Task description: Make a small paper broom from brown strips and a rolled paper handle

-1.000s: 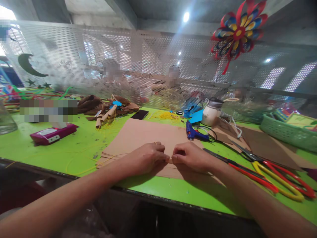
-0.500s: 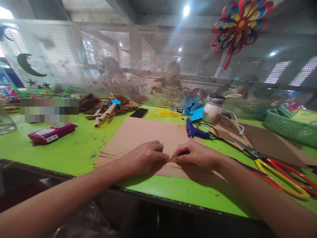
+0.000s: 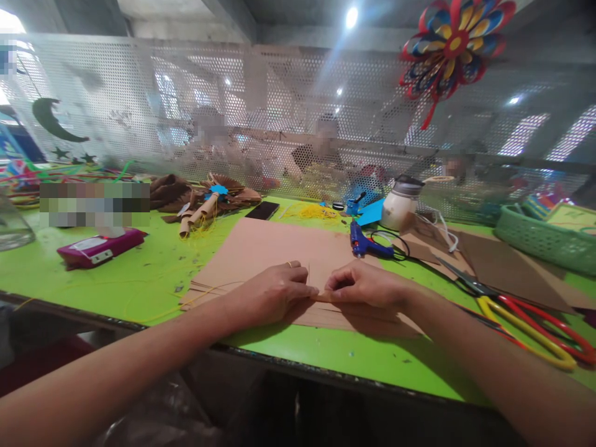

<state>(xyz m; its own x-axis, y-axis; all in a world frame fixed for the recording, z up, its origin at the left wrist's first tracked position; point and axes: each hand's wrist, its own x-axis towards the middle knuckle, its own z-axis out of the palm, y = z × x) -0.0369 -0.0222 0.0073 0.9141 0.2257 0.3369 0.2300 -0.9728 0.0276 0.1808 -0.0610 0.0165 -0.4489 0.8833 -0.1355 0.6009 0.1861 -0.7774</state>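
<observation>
Brown paper sheets [image 3: 265, 242] lie stacked on the green table, under both of my hands. A narrow strip of brown paper [image 3: 322, 298] runs between my fingertips, just above the front part of the stack. My left hand [image 3: 282, 290] is closed, its thumb and fingers pinching the strip's left end; a ring shows on one finger. On the other end, my right hand [image 3: 365, 287] pinches with thumb and forefinger, the other fingers curled. My fingers cover much of the strip. A thin yellow string [image 3: 195, 300] passes beside my left forearm.
A blue glue gun [image 3: 370, 243] lies behind my right hand. Large scissors [image 3: 482, 288] with red and yellow handles lie right. A phone [image 3: 263, 210], a jar [image 3: 401, 205], a green basket [image 3: 544, 239] and a purple box [image 3: 102, 247] stand around. The table edge [image 3: 288, 367] is near.
Both hands stay at nearly the same spot, still pinching the strip. My right hand's fingers have shifted slightly. The view has moved a little.
</observation>
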